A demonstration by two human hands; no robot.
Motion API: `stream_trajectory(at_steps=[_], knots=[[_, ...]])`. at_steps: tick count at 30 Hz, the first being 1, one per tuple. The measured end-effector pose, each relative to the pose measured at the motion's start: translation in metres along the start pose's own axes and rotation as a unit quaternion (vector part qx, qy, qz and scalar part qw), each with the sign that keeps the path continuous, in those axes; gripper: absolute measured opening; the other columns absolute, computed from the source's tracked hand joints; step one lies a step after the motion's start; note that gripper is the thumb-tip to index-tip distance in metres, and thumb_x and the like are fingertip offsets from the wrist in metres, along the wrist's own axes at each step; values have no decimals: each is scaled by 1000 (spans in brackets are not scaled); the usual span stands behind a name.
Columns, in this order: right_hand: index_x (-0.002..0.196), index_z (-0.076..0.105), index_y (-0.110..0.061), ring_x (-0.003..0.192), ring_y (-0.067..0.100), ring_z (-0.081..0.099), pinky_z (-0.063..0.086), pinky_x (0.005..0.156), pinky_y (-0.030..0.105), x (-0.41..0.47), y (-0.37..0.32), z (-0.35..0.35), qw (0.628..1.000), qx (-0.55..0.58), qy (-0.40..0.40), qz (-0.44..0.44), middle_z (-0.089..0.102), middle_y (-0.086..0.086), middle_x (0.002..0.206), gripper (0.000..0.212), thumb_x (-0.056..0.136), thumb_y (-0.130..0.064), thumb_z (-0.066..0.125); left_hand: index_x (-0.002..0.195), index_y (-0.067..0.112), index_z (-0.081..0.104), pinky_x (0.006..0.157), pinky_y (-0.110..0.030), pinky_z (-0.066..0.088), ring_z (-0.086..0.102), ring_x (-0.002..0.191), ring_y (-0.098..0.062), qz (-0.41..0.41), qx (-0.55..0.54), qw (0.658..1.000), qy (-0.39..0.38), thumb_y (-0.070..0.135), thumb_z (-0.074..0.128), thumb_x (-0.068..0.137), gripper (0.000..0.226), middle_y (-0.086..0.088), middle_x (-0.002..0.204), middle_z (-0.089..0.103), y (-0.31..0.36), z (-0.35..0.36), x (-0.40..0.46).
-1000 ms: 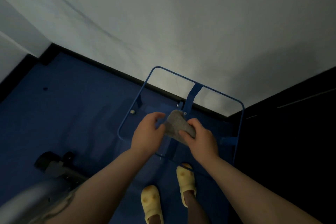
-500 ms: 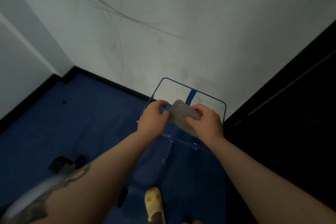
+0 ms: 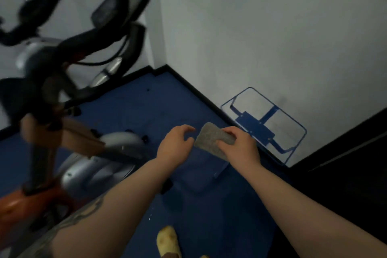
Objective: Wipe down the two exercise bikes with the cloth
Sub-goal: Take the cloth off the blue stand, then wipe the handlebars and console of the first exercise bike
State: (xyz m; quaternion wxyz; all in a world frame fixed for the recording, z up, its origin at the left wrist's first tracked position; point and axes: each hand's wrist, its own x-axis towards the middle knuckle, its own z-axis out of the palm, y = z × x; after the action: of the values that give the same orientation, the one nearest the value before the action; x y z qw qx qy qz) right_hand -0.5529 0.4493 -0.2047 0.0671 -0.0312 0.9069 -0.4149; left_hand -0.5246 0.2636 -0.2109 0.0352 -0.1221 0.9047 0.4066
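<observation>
My right hand (image 3: 238, 146) grips a folded grey cloth (image 3: 210, 138) at mid-frame, over the blue floor. Just to its left, my left hand (image 3: 174, 145) has curved fingers and a small gap shows between it and the cloth's edge. An exercise bike (image 3: 98, 165) fills the left side, motion-blurred: black handlebars, a dark console (image 3: 119, 6), a silver housing and an orange frame (image 3: 14, 201) low down. More silver parts (image 3: 107, 70) show behind it near the wall. I cannot tell whether they belong to a second bike.
A blue wire-frame rack (image 3: 301, 131) stands against the white wall, right behind my hands. A dark cabinet face (image 3: 345, 184) closes off the right side. My yellow shoe (image 3: 168, 241) is at the bottom edge. Blue floor (image 3: 129, 107) lies between bike and wall.
My view has swung left, so the bike has come into sight and the blue rack has slid right. My left hand has let go of the cloth; my right hand still holds it.
</observation>
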Motion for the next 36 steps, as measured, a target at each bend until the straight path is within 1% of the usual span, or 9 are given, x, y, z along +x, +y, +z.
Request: stream_trajectory(at_steps=[5, 12, 16, 19, 22, 26, 30, 34, 36], knots=[[98, 63, -37, 82, 6, 62, 57, 71, 39, -59, -59, 65, 994, -30, -84, -65, 65, -17, 90, 20, 81, -29, 70, 122, 26, 60, 98, -38, 47, 57, 112, -15, -57, -16, 996, 69, 18, 52, 89, 34, 3, 128, 58, -63, -70, -84], [100, 65, -35, 83, 7, 62, 57, 72, 40, -169, -140, 166, 979, -45, -138, -144, 66, -16, 90, 20, 82, -31, 71, 120, 26, 61, 98, -40, 47, 57, 112, -15, -110, -25, 982, 148, 17, 54, 91, 32, 4, 126, 60, -172, -167, -219], [104, 65, -36, 87, 10, 62, 56, 72, 40, -248, -172, 229, 976, -55, -145, -149, 65, -15, 93, 23, 82, -34, 71, 117, 30, 61, 87, -33, 53, 62, 97, -11, -114, -30, 980, 161, 20, 54, 92, 28, 4, 115, 65, -235, -221, -301], [99, 65, -35, 86, 10, 61, 55, 69, 35, -304, -198, 270, 980, -46, -141, -135, 62, -18, 87, 19, 82, -33, 72, 115, 30, 62, 86, -34, 54, 63, 96, -13, -132, -32, 976, 171, 20, 54, 91, 27, 4, 112, 67, -280, -255, -359], [98, 65, -35, 84, 8, 59, 51, 66, 30, -352, -229, 312, 981, -36, -138, -135, 58, -22, 83, 18, 82, -32, 72, 117, 30, 62, 84, -29, 50, 60, 101, -11, -139, -18, 976, 165, 20, 53, 91, 29, 6, 119, 64, -325, -290, -406], [99, 66, -33, 83, 4, 58, 51, 68, 28, -395, -268, 360, 978, -16, -148, -146, 62, -18, 87, 19, 81, -32, 72, 120, 28, 61, 77, -27, 48, 60, 100, -12, -157, -27, 974, 163, 20, 52, 91, 31, 6, 120, 63, -370, -331, -438], [101, 65, -34, 85, 6, 60, 53, 69, 31, -418, -307, 415, 971, -22, -174, -165, 64, -17, 90, 21, 81, -30, 72, 115, 33, 61, 80, -34, 53, 59, 102, -14, -160, -32, 969, 185, 26, 52, 93, 25, 7, 121, 59, -409, -372, -448], [103, 65, -34, 87, 8, 62, 56, 73, 36, -431, -348, 475, 962, -21, -203, -183, 66, -15, 91, 23, 81, -31, 71, 120, 28, 61, 86, -36, 51, 58, 109, -16, -190, -30, 958, 210, 22, 51, 93, 30, 4, 125, 60, -456, -413, -457], [104, 65, -35, 87, 10, 63, 56, 74, 38, -439, -369, 503, 956, -26, -222, -189, 67, -14, 92, 23, 82, -31, 71, 121, 26, 61, 85, -30, 47, 57, 112, -16, -206, -44, 955, 208, 22, 51, 93, 30, 3, 127, 60, -480, -431, -466]])
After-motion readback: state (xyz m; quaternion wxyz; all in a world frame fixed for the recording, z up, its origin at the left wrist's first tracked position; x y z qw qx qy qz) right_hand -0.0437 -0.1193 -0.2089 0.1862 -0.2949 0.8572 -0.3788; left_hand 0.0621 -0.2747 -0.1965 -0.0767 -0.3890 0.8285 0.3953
